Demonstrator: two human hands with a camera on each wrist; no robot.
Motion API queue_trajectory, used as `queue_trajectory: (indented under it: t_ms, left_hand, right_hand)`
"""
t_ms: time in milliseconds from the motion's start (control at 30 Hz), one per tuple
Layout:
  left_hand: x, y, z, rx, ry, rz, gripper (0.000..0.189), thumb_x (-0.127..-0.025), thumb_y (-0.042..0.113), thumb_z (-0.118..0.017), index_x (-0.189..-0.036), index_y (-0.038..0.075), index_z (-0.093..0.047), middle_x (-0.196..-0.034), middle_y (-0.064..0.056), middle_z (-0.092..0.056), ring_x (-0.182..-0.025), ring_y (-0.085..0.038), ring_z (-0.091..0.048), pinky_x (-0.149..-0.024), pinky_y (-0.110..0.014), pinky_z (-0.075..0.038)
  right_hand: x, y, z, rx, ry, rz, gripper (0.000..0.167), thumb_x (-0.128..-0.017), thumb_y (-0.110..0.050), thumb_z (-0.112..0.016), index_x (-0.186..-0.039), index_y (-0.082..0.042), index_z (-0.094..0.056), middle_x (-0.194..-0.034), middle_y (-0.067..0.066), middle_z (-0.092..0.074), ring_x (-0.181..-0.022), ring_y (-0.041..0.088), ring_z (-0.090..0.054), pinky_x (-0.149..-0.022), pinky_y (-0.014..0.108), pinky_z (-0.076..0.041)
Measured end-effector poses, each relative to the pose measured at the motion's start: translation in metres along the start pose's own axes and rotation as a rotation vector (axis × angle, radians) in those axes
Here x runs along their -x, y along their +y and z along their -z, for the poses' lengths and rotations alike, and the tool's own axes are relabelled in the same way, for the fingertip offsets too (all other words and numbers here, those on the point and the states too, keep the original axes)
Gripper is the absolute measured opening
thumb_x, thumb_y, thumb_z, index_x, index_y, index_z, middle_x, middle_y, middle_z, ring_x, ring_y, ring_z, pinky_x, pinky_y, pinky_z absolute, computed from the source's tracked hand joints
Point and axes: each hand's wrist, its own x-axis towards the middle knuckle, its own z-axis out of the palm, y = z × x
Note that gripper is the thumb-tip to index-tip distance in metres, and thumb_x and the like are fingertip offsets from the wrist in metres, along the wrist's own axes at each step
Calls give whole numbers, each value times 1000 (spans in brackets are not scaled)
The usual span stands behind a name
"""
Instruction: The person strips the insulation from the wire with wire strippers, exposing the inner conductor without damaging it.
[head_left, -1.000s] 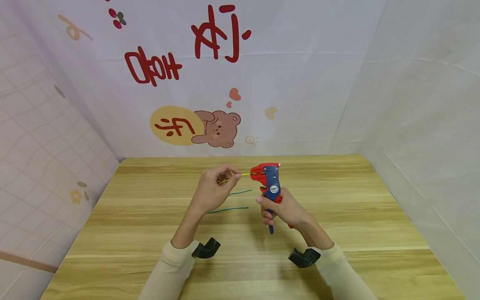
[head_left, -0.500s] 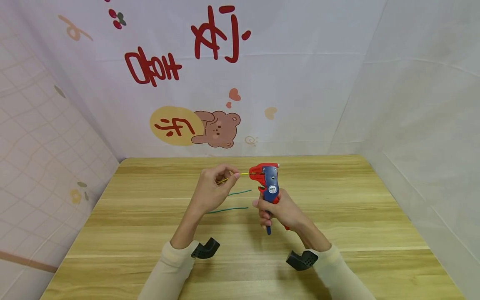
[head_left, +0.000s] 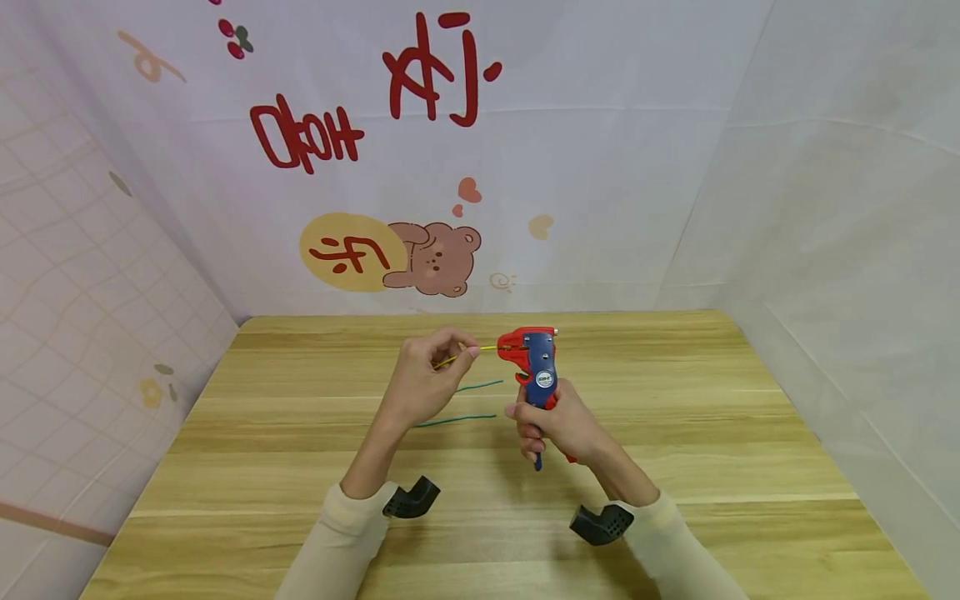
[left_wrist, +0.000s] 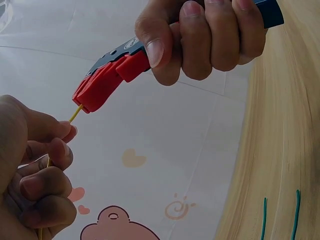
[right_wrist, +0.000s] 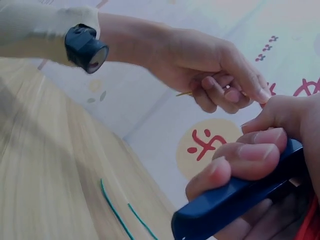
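Between thumb and forefinger, my left hand [head_left: 431, 377] pinches a thin yellow wire [head_left: 488, 347]. The wire's far end runs into the red jaws of a red and blue wire stripper [head_left: 542, 367], as the left wrist view also shows. My right hand [head_left: 561, 423] grips the stripper's handles, with the fingers curled round the blue one [right_wrist: 225, 205]. The tool is held upright above the table. The wire's other end trails back through the curled fingers of the left hand. How much wire lies inside the jaws is hidden.
Two green wires [head_left: 457, 419] lie apart on the wooden table [head_left: 300, 517], below and behind the left hand. A white printed cloth [head_left: 600, 167] hangs behind the table's back edge. Each wrist carries a black camera [head_left: 602, 524].
My right hand and the wire stripper have shifted slightly left, towards the left hand, leaving a shorter stretch of yellow wire showing. The left hand has stayed nearly still.
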Motion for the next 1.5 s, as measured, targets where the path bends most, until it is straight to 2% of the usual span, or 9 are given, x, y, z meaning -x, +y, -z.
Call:
queue_trajectory:
  t_ms: [267,433,567,733,967,1100,1300,1500]
  left_hand:
    - [0,-1,-1,-10,3,-7,5,-98,13,-70,-98,10,-74,-61,1,-51,-51,-9,-34,-52,-22,-27]
    - [0,-2,-2,-13,3,-7,8,-98,12,-70,-99,4,-74,-61,0,-52,-52,-8,-34,-52,-22,-27]
    - [0,-3,-3,-15,-1,-2,6,-98,12,-70,-98,7,-75,-61,0,-51,-51,-8,-33,-52,-22,-27]
    - [1,-3,-3,-20,-4,5,5,-98,13,-70,-96,11,-74,-60,1,-50,-51,-8,-33,-52,-22,-26]
    - [2,-4,-5,-20,-8,12,8,-98,13,-70,-96,6,-74,-61,0,-51,-52,-10,-34,-53,-22,-27]
    - [1,-4,-7,-18,-9,9,9,-98,13,-70,-96,4,-74,-61,-1,-52,-52,-10,-34,-53,-22,-27]
    - [0,-4,-8,-14,-9,6,6,-98,12,-70,-96,9,-73,-60,0,-52,-51,-8,-34,-52,-22,-27]
    - [1,-3,-8,-16,-5,21,7,-99,13,-69,-98,8,-73,-60,0,-51,-50,-8,-32,-52,-22,-27]
  right_hand:
    - [-1,4,-3,-18,15,-3,22,-98,-5,-59,-80,-4,-47,-56,-3,-43,-44,16,-41,-46,31,-49]
    - [-2,7,-4,-44,44,-38,31,-100,-17,-65,-80,-5,-46,-56,-3,-41,-43,14,-42,-45,31,-49]
    - [-2,9,-5,-41,72,-59,34,-101,-22,-66,-80,-5,-45,-55,-2,-40,-42,13,-42,-45,31,-49]
    - [-2,12,-7,-50,83,-65,32,-100,-20,-66,-82,-5,-45,-55,-3,-39,-42,14,-40,-44,30,-47]
    - [-1,14,-8,-70,98,-70,30,-99,-18,-65,-81,-5,-45,-54,-4,-38,-41,13,-38,-42,28,-44]
    - [-2,15,-8,-75,105,-66,37,-101,-23,-65,-76,-6,-44,-53,-4,-36,-40,12,-37,-41,28,-43]
    - [-5,17,-8,-79,116,-51,47,-102,-30,-64,-68,-6,-41,-51,-5,-35,-38,12,-36,-40,27,-42]
    - [-7,17,-6,-68,140,-81,46,-100,-35,-66,-72,-7,-43,-51,-5,-35,-39,13,-37,-40,27,-40]
